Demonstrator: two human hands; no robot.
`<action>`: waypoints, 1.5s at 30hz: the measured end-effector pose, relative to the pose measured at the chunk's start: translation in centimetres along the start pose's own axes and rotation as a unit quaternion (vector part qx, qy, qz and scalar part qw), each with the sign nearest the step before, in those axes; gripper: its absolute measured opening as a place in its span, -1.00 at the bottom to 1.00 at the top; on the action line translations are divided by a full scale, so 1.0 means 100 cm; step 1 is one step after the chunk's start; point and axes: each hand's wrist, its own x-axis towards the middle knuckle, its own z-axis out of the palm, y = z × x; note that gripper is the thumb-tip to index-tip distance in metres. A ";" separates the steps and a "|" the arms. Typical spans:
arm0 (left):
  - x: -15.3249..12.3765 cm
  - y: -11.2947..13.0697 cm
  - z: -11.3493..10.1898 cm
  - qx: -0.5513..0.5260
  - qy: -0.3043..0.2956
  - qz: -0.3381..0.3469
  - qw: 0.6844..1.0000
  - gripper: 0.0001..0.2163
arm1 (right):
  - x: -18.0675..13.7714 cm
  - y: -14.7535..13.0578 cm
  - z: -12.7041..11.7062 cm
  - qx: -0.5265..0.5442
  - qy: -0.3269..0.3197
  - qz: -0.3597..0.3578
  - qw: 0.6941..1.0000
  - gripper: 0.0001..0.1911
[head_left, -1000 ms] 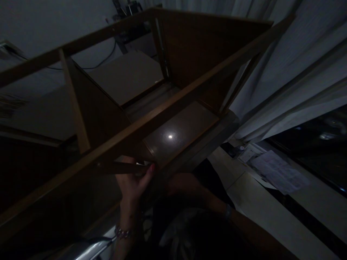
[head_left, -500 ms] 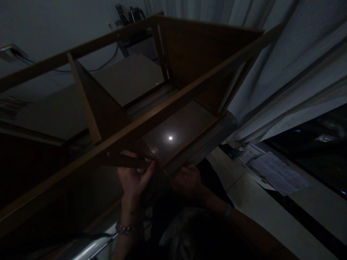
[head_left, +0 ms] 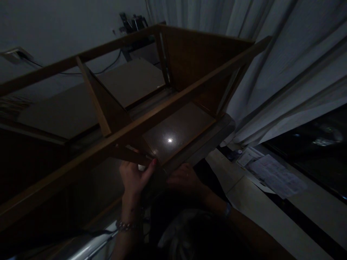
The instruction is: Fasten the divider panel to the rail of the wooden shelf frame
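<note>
A brown wooden cabinet frame point(head_left: 151, 113) with open sides stretches across the view in dim light. My left hand point(head_left: 135, 176) is wrapped around the lower end of its front wooden upright point(head_left: 132, 155), thumb pointing toward the base. Close by on the right, my right hand point(head_left: 185, 177) is closed, its curled fingers against the grey lower edge point(head_left: 199, 142) of the cabinet. Whatever it may hold is hidden in shadow. Between the uprights, a smooth panel point(head_left: 179, 126) reflects a bright spot of light.
Pale curtains point(head_left: 271, 79) hang on the right. Papers point(head_left: 276, 175) lie low beside a dark glossy surface point(head_left: 311, 141). A wall socket with a plug point(head_left: 16, 54) and cable is at the upper left. A shiny metal tube point(head_left: 89, 247) crosses the lower left.
The cabinet sits slightly lower in view as the camera shifts. My left hand keeps its grip; the right hand's fingers have shifted slightly along the edge.
</note>
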 end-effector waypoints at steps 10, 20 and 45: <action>0.001 0.006 -0.002 -0.007 -0.021 -0.024 0.999 -0.75 | 0.003 0.005 -0.011 0.018 -0.075 -0.041 0.996 -0.74; 0.001 0.005 -0.002 0.000 -0.013 -0.017 1.000 -0.73 | 0.004 0.009 -0.013 0.004 -0.055 -0.052 0.997 -0.83; 0.002 0.006 -0.002 -0.008 -0.019 -0.011 1.000 -0.72 | 0.006 -0.008 0.011 0.073 0.006 0.098 0.992 -0.80</action>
